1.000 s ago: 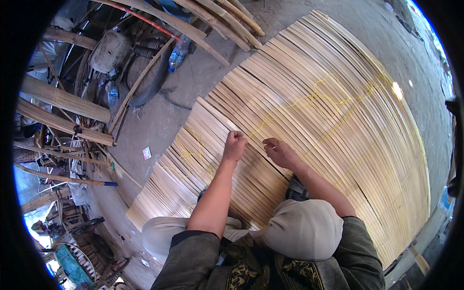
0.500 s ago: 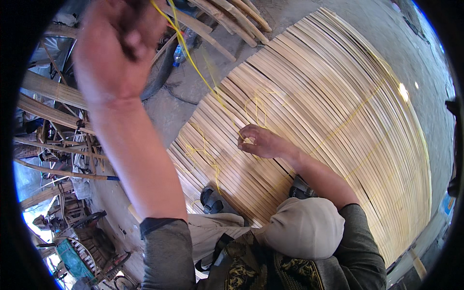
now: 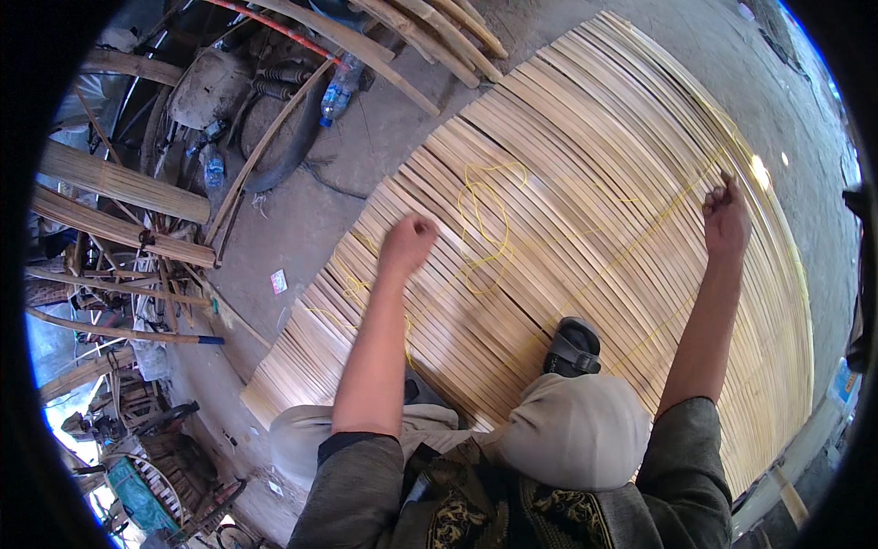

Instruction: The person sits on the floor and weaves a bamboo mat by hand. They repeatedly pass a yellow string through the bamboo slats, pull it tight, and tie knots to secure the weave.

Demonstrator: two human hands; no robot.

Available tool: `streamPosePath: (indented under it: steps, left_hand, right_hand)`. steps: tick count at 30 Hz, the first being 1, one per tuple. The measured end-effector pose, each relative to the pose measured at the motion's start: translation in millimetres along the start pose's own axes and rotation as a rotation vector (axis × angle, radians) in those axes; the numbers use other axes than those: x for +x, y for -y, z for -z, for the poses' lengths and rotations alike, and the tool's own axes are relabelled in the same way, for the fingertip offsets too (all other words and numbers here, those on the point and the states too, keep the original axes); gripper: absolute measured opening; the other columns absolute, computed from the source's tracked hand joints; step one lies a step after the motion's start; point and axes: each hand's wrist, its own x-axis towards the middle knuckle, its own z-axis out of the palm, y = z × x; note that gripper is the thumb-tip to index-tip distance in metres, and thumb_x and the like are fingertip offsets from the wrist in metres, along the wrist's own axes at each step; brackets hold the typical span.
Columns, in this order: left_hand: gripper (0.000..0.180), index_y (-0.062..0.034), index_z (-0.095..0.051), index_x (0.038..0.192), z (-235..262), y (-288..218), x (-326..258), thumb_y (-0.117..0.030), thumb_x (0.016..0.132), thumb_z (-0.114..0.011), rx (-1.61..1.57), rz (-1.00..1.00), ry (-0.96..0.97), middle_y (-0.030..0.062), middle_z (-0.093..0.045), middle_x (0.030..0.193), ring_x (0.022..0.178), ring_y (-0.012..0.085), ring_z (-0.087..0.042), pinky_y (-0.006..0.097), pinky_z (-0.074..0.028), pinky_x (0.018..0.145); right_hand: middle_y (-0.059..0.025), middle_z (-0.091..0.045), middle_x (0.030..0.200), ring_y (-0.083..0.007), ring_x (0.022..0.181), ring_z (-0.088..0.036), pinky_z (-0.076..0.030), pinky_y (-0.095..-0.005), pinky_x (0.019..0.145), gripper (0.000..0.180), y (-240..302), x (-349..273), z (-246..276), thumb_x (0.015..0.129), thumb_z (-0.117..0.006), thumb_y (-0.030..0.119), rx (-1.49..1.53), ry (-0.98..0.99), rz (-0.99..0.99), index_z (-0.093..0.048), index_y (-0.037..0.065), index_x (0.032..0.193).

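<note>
Concrete floor is carrying the slat mat (image 3: 585, 183); you're fisting both hands, left hand (image 3: 408, 242) and right hand (image 3: 726, 218), pulling yellow cord (image 3: 485, 229) stretched between them (right farther out).

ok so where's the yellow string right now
In the head view the yellow string lies looped on the bamboo slat mat, between the left hand and the right hand, which pulls it taut.
</note>
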Motion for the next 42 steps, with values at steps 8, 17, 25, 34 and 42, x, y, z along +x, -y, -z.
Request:
streamPosePath:
  steps: [8, 17, 25, 34, 42]
  left_hand:
    - [0.018, -0.0125, -0.073, 0.096, -100.0, 39.2, -46.1, -0.028, 0.086, -0.072, 0.159, 0.093, -0.029, 0.0114, -0.072, 0.103, 0.098, 0.0313, -0.069, 0.044, -0.056, 0.085]
    - [0.02, -0.0075, -0.069, 0.091, -92.5, 25.2, -44.0, -0.026, 0.085, -0.071, 0.362, -0.082, 0.045, 0.0147, -0.068, 0.101, 0.102, 0.0325, -0.065, 0.045, -0.053, 0.089]
    - [0.025, -0.0071, -0.068, 0.093, -78.1, 46.2, -54.9, -0.029, 0.082, -0.074, 0.143, -0.158, -0.113, 0.0145, -0.063, 0.103, 0.107, 0.0331, -0.059, 0.043, -0.05, 0.093]
    - [0.024, -0.0067, -0.069, 0.1, -99.9, 41.1, -42.8, -0.025, 0.085, -0.069, 0.247, -0.099, 0.097, 0.0151, -0.063, 0.109, 0.112, 0.0345, -0.059, 0.044, -0.05, 0.098]
    - [0.023, -0.004, -0.065, 0.102, -109.6, 55.2, -55.2, -0.023, 0.089, -0.063, 0.271, -0.165, -0.054, 0.0165, -0.062, 0.114, 0.115, 0.0348, -0.058, 0.045, -0.05, 0.098]
  right_hand:
    - [-0.0126, -0.057, 0.134, -0.0257, 0.114, -0.063, -0.055, -0.0419, 0.086, 0.054, -78.1, -35.1, 53.0, 0.101, -0.06, 0.036, -0.388, -0.197, -0.08, -0.051, 0.002, 0.142]
    - [-0.0093, -0.061, 0.128, -0.0193, 0.11, -0.063, -0.053, -0.0334, 0.085, 0.049, -129.7, -88.4, -23.0, 0.105, -0.056, 0.033, -0.487, 0.133, -0.085, -0.051, 0.003, 0.143]
    - [-0.0041, -0.067, 0.118, -0.0128, 0.096, -0.065, -0.05, -0.0285, 0.081, 0.04, -152.9, -119.8, -60.9, 0.108, -0.051, 0.03, -0.595, 0.408, -0.156, -0.055, 0.004, 0.139]
    - [-0.0071, -0.07, 0.111, -0.0142, 0.092, -0.067, -0.051, -0.0284, 0.079, 0.037, -177.2, -151.8, -80.2, 0.108, -0.051, 0.025, -0.723, 0.652, -0.187, -0.058, 0.002, 0.135]
    - [-0.0077, -0.07, 0.108, -0.0147, 0.091, -0.066, -0.051, -0.0302, 0.079, 0.036, -187.9, -159.9, -93.9, 0.108, -0.051, 0.024, -0.884, 0.855, -0.147, -0.059, 0.001, 0.134]
